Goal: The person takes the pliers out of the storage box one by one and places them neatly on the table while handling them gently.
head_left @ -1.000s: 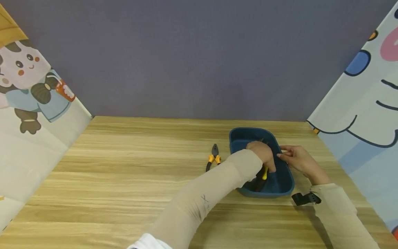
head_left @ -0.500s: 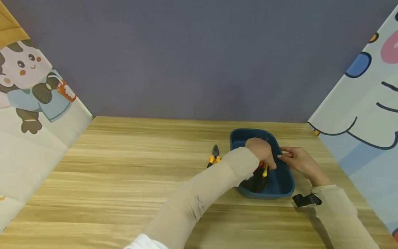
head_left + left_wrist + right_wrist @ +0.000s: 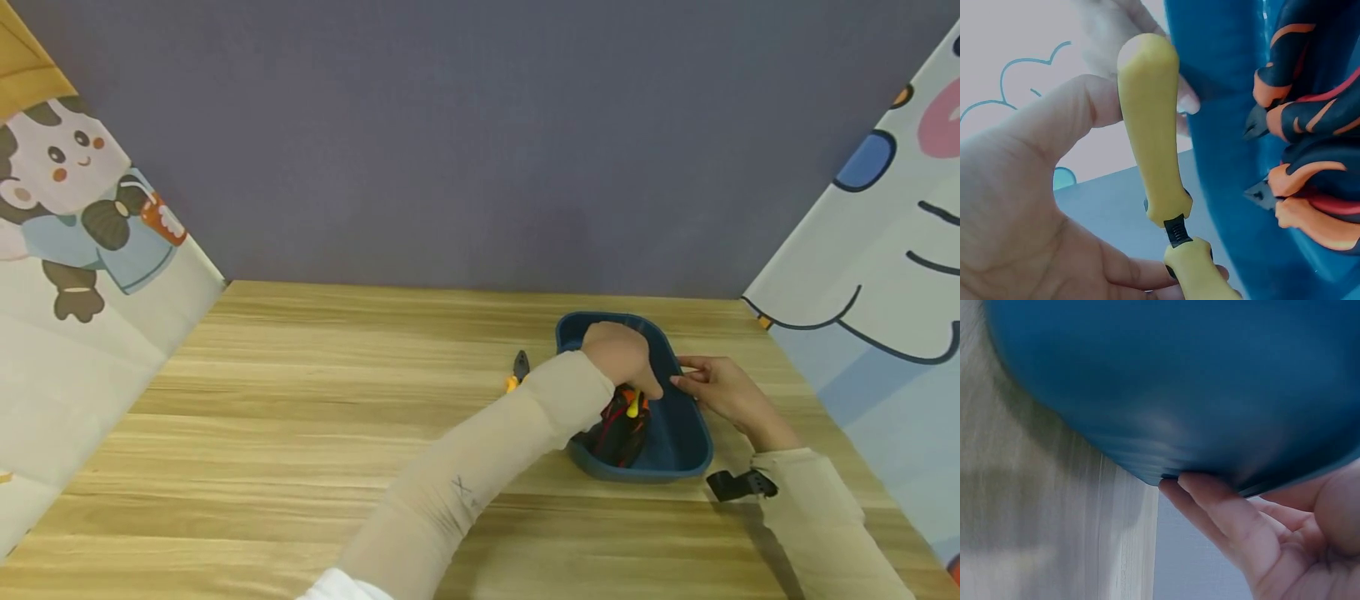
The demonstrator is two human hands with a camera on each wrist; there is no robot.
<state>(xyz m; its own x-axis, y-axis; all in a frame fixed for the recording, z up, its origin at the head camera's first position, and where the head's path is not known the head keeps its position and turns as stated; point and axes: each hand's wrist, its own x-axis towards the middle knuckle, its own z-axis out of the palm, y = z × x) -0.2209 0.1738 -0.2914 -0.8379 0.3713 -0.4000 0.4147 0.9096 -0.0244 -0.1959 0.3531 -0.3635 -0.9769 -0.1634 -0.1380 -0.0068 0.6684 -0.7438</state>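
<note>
My left hand (image 3: 621, 357) is over the dark blue bin (image 3: 688, 433), holding a tool by its yellow handle (image 3: 1150, 119). A black piece interrupts the yellow in the left wrist view; the working end is out of sight. Several pliers with black and orange handles (image 3: 1319, 219) lie in the bin, their short cutting jaws showing. At the bin's right side, my right hand (image 3: 723, 387) pinches the rim, thumb on the inside and fingers outside. In the right wrist view, its fingers (image 3: 1229, 506) touch the bin's outer wall.
Pliers with yellow and black handles (image 3: 519, 369) lie on the wooden table (image 3: 337, 400) left of the bin, partly behind my left sleeve (image 3: 480, 454). A grey panel (image 3: 480, 150) rises behind the table, with printed cartoon panels on both sides.
My left hand has risen slightly toward the bin's far end, carrying the yellow-handled tool with it. More of the orange and black pliers shows below it. My right hand stays on the rim.
</note>
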